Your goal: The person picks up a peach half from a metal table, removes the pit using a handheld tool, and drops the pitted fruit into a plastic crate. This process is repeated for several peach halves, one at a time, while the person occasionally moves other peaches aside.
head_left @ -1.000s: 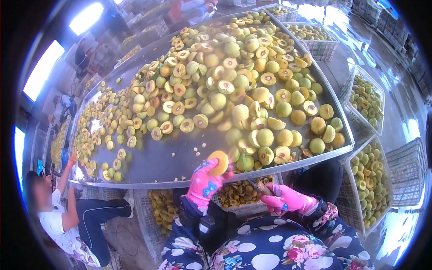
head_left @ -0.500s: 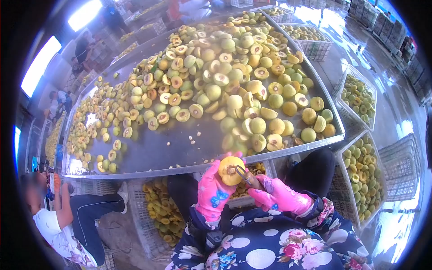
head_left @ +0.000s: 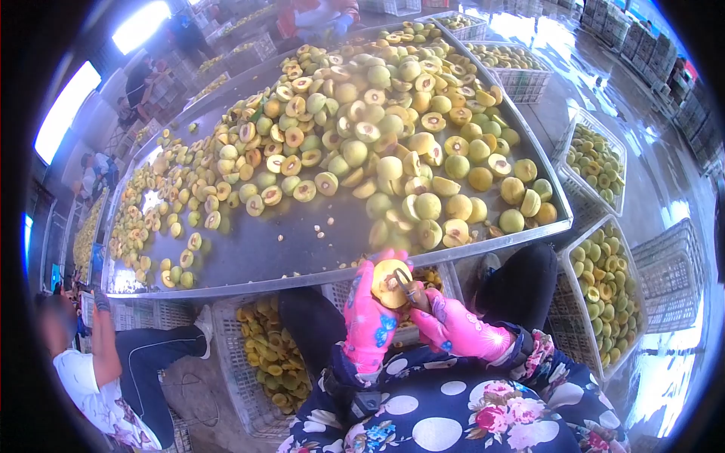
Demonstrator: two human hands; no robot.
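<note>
In a pink glove, my left hand (head_left: 368, 317) holds a yellow halved fruit (head_left: 392, 283), its cut face turned up and toward the right. My right hand (head_left: 461, 329), also in a pink glove, is closed round the handle of a small tool (head_left: 414, 295). The tool's metal tip touches the cut face, at the pit area. Both hands are just off the near edge of a metal table (head_left: 302, 285), which bears a large heap of halved fruit (head_left: 355, 155).
Below the hands stands a crate (head_left: 453, 283) with fruit pieces. Another crate (head_left: 236, 377) is at the lower left, and more fruit crates (head_left: 640, 302) stand at the right. A seated co-worker (head_left: 98, 370) is at the left; another person (head_left: 317, 16) is across the table.
My hands and the fruit have shifted slightly; the fruit is tilted more and the tool's tip sits further over its centre. The co-worker's raised hand at the left has moved up.
</note>
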